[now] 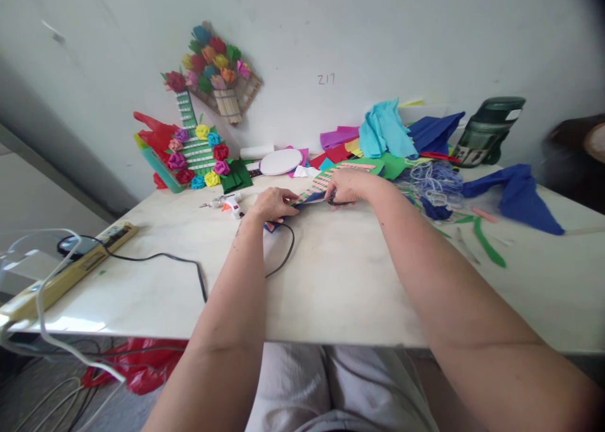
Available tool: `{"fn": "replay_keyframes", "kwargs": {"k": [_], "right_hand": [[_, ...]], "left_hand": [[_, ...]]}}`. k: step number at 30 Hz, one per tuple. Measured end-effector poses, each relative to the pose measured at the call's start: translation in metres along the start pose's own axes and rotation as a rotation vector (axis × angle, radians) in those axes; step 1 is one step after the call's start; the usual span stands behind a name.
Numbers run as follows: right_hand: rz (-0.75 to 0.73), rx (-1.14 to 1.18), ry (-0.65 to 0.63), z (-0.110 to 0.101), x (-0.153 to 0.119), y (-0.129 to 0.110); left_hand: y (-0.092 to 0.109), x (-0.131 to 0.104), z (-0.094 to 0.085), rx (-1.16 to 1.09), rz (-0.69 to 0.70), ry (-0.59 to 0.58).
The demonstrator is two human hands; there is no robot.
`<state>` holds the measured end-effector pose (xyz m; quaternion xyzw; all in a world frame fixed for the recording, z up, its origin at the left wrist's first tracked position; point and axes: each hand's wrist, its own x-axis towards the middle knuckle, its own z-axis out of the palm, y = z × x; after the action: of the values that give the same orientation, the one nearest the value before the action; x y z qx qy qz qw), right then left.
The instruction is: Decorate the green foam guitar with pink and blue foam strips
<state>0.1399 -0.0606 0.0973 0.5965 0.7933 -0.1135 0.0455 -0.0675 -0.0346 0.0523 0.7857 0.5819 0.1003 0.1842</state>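
The step in hand looks like trimming the striped piece [319, 184], which is held at 12 o'clock over the tabletop [340, 271]. The left hand [274, 203] has a narrow grip, pinching its 8 o'clock end. The right hand [350, 184] holds what seem to be scissors [336, 202] at its 6 o'clock edge, but I can't see them well. That calls for a still left grip and a slow cut. The 2 arms reach far out, from 7 and 4 o'clock, the right wrist bent inward.
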Motion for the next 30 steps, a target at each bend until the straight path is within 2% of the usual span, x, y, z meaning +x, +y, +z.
{"fn": "replay_keyframes", "kwargs": {"k": [5,9,13,17,22,30], "right_hand": [[0.016,0.035,-0.016,-0.002,-0.002,-0.001],[0.019,0.04,-0.003,-0.004,-0.004,-0.005],[0.041,-0.023,0.004,-0.008,-0.007,-0.008],[0.053,0.019,-0.018,-0.013,-0.013,0.0],[-0.004,0.082,-0.027,-0.02,-0.02,0.012],[-0.047,0.067,-0.004,-0.018,-0.019,0.011]], "left_hand": [[-0.005,0.008,0.005,0.091,0.076,0.092],[-0.008,0.012,0.008,0.024,0.089,0.121],[-0.01,0.011,0.005,-0.039,0.08,0.08],[-0.012,0.01,0.0,-0.09,0.071,0.046],[-0.016,0.01,0.0,-0.149,0.046,0.05],[-0.015,0.008,0.002,-0.276,0.034,0.006]]}}
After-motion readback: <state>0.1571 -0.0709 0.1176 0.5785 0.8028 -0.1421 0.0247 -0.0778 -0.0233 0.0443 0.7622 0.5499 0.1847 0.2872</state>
